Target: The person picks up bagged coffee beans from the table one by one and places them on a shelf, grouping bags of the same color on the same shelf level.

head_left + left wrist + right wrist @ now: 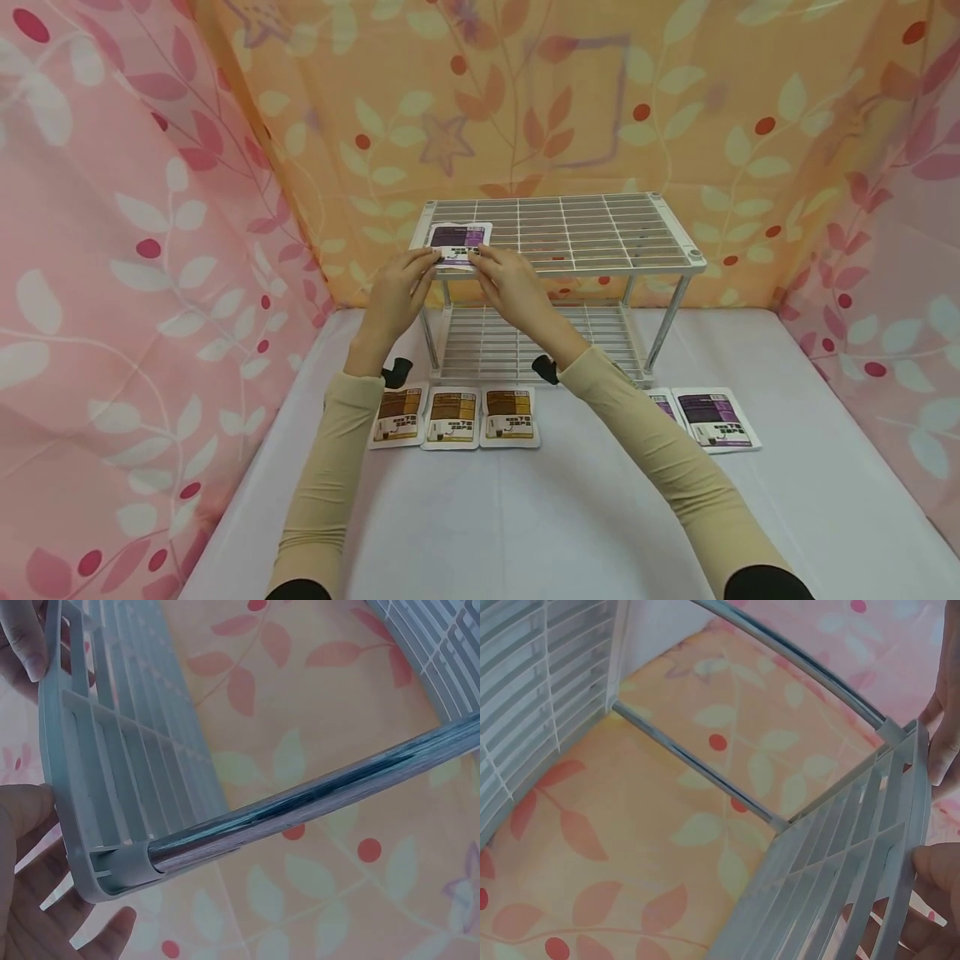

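Hands, left (396, 287) and right (507, 282), pinched a purple pouch (457, 243) at its near edge, flat on the rack (600, 229) top's left corner. Three brown pouches (452, 417) lay on the table (525, 517) below

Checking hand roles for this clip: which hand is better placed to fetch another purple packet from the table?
Probably the right hand. The purple packets lie on the table on its side, while only brown packets lie below the left hand. Both hands now hold the packet on the rack.
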Demonstrator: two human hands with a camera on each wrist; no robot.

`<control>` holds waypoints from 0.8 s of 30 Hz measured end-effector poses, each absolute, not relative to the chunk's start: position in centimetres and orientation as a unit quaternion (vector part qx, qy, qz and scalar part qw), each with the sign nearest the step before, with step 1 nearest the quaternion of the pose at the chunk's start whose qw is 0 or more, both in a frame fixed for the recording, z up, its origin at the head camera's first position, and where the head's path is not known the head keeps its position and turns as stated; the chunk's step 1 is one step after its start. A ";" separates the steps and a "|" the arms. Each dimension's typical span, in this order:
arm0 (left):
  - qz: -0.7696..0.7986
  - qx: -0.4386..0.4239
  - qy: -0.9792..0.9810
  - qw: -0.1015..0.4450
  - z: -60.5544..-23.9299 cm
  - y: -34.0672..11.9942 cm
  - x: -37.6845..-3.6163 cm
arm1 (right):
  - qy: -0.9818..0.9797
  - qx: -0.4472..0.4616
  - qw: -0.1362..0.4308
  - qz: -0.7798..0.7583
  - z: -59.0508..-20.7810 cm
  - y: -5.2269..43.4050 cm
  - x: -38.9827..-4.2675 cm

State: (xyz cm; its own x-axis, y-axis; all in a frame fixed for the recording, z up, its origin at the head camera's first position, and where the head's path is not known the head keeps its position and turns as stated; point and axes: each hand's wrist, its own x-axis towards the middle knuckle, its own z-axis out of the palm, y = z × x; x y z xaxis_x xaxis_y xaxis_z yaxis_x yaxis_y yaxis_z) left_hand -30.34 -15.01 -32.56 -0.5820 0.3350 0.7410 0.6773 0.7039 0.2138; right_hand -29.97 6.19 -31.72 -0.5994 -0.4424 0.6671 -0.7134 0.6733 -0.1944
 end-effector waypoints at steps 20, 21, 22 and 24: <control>-0.271 -0.296 -0.849 0.345 -34.2 -13.7 -28.9 | -0.835 0.345 0.346 0.252 -33.2 7.9 -29.1; -0.269 -0.296 -0.847 0.351 -34.3 -13.6 -28.8 | -0.833 0.347 0.348 0.253 -33.2 8.1 -29.0; -0.269 -0.297 -0.843 0.357 -34.4 -13.4 -28.8 | -0.829 0.351 0.350 0.257 -33.2 8.4 -28.9; -0.273 -0.299 -0.834 0.374 -34.5 -13.1 -28.7 | -0.820 0.361 0.358 0.264 -33.2 8.8 -28.7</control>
